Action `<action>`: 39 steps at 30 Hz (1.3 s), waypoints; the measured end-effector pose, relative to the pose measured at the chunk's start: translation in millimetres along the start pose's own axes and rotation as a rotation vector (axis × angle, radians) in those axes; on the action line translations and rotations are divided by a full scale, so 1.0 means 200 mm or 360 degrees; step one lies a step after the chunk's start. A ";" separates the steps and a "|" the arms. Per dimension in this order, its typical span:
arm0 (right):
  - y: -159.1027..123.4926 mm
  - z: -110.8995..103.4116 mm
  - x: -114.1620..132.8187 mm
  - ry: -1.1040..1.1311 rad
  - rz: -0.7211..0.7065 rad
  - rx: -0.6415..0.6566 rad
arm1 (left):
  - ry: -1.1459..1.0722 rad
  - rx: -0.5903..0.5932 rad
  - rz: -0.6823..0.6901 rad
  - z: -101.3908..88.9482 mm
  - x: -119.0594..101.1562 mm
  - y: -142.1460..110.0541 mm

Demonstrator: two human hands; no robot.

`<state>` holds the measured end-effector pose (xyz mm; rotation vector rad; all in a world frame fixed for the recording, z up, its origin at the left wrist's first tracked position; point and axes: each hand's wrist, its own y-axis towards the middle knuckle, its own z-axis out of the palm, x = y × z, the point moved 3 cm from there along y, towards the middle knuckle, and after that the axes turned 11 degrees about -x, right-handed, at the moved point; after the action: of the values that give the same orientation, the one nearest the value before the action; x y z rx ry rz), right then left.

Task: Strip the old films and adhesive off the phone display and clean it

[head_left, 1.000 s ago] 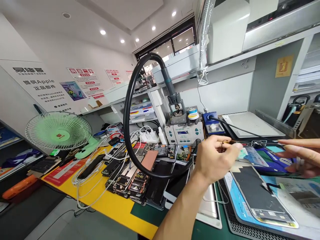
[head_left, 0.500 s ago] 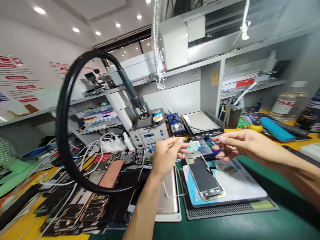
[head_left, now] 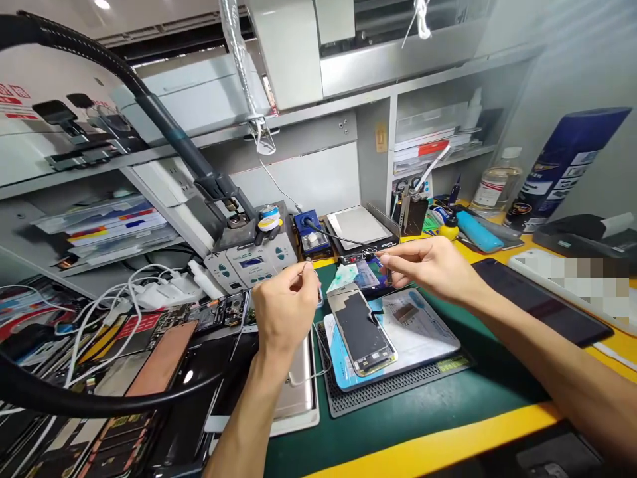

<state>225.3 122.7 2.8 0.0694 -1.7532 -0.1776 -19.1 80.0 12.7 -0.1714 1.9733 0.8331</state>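
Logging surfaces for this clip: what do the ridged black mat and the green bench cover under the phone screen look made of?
Ridged black mat: probably rubber or silicone, matte, with fine moulded ribs. Green bench cover: looks like a soft matte rubber or vinyl sheet lying flat over the yellow tabletop.

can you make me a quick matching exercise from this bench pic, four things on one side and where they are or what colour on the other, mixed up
Things:
1. phone screen panel
2. left hand
3. tall spray can
4. hot-air station

Places or colours:
A. dark blue, standing at the far right
B. lying face down on the blue-edged mat
C. grey box with buttons, under the black hose
D. raised above the bench, fingertips pinched together

Pairs: 1-B, 2-D, 3-A, 4-C
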 end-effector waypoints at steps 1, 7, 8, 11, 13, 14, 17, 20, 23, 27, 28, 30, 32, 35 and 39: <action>-0.01 0.01 0.00 -0.0007 0.0004 -0.0017 | 0.0041 -0.0038 0.0032 0.00 0.00 0.00; 0.00 0.00 0.01 0.0119 0.0092 0.0033 | -0.0006 0.0122 0.0015 0.00 0.00 0.01; 0.01 -0.01 0.01 0.0148 0.0115 0.0052 | -0.0069 0.0232 -0.0033 0.01 0.00 0.01; 0.03 -0.02 0.01 0.0233 0.0191 0.0083 | -0.0281 0.0578 -0.0184 0.01 -0.02 0.03; 0.04 -0.03 0.01 0.0288 0.0241 0.0080 | -0.0387 0.0748 -0.0265 0.00 -0.02 0.03; 0.04 -0.03 0.01 0.0310 0.0265 0.0079 | -0.0418 0.0811 -0.0302 0.00 -0.02 0.04; 0.04 -0.04 0.01 0.0344 0.0320 0.0087 | -0.0426 0.0938 -0.0398 0.00 -0.01 0.04; 0.04 -0.05 0.02 0.0347 0.0348 0.0109 | -0.0393 0.0981 -0.0454 0.00 0.00 0.04; 0.05 -0.06 0.02 0.0338 0.0364 0.0163 | -0.0391 0.1001 -0.0485 0.00 0.01 0.04; 0.05 -0.07 0.02 0.0345 0.0368 0.0242 | -0.0422 0.0957 -0.0513 -0.01 0.01 0.05; 0.05 -0.07 0.02 0.0351 0.0370 0.0260 | -0.0427 0.0939 -0.0525 -0.01 0.01 0.06; 0.05 -0.06 0.02 0.0364 0.0372 0.0286 | -0.0415 0.0924 -0.0554 -0.01 0.01 0.06; 0.05 -0.06 0.02 0.0378 0.0370 0.0292 | -0.0383 0.0960 -0.0586 -0.01 0.01 0.06; 0.05 -0.06 0.02 0.0390 0.0373 0.0277 | -0.0342 0.1070 -0.0622 -0.01 0.00 0.05; 0.05 -0.07 0.02 0.0398 0.0397 0.0271 | -0.0340 0.1121 -0.0638 -0.03 -0.01 0.05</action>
<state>239.1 131.2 10.5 -0.0041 -1.5086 0.1575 -25.8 83.5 21.3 -0.0533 1.8274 -0.1158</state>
